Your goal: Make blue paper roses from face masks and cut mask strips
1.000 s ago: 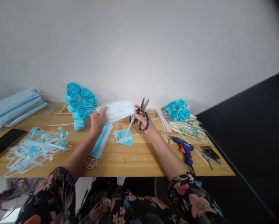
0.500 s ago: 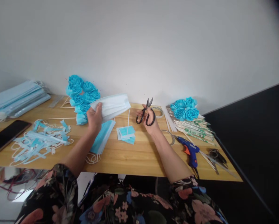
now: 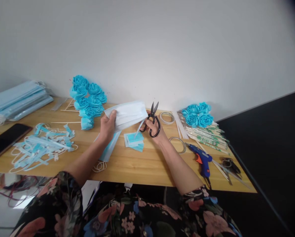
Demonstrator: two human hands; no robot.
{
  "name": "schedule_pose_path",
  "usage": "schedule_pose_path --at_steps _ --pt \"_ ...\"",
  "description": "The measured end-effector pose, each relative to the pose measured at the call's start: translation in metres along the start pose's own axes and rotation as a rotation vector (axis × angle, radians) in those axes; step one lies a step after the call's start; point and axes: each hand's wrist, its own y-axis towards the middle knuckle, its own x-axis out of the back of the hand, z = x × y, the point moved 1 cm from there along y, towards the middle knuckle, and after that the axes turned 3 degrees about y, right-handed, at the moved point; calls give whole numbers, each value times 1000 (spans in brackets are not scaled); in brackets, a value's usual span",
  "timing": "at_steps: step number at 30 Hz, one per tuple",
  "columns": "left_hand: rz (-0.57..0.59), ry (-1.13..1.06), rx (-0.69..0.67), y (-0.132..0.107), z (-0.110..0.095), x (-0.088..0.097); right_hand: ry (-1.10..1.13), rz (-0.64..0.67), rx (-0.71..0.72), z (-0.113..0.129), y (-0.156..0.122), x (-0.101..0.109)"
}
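Note:
My left hand [image 3: 107,126] grips the left end of a white pleated face mask [image 3: 129,114], held flat above the wooden table [image 3: 147,164]. My right hand [image 3: 154,130] is closed through the handles of black scissors [image 3: 152,119], whose blades point up and stand slightly apart beside the mask's right edge. A thin white strip [image 3: 139,129] hangs from that edge down toward a small stack of blue cut pieces [image 3: 134,141]. Another blue mask [image 3: 108,148] lies on the table under my left forearm.
Blue paper-like flowers [image 3: 88,98] stand at the back left, more flowers [image 3: 199,114] on chopstick packets at right. Cut strips and ear loops [image 3: 41,146], a phone [image 3: 4,140], stacked masks [image 3: 19,100], tape rolls [image 3: 167,118], a blue glue gun [image 3: 201,161] and small scissors [image 3: 230,164] lie around.
My right hand with the scissors moved back in to the mask's right edge after swinging away. The mask shifted slightly right, and a strip now hangs from its edge.

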Motion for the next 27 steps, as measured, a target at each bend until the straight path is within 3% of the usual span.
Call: schedule_pose_path --at_steps 3,7,16,22,27 --pt "77 19 5 -8 -2 -3 23 28 10 -3 -2 -3" --pt "190 7 44 -11 -3 -3 -12 -50 29 -6 -2 -3" --pt "260 -207 174 -7 -11 -5 16 -96 30 -11 1 4" --pt "266 -206 203 -6 -12 -4 45 -83 19 -8 4 7" --pt "283 -228 252 -5 -10 -3 14 -227 141 8 12 23"
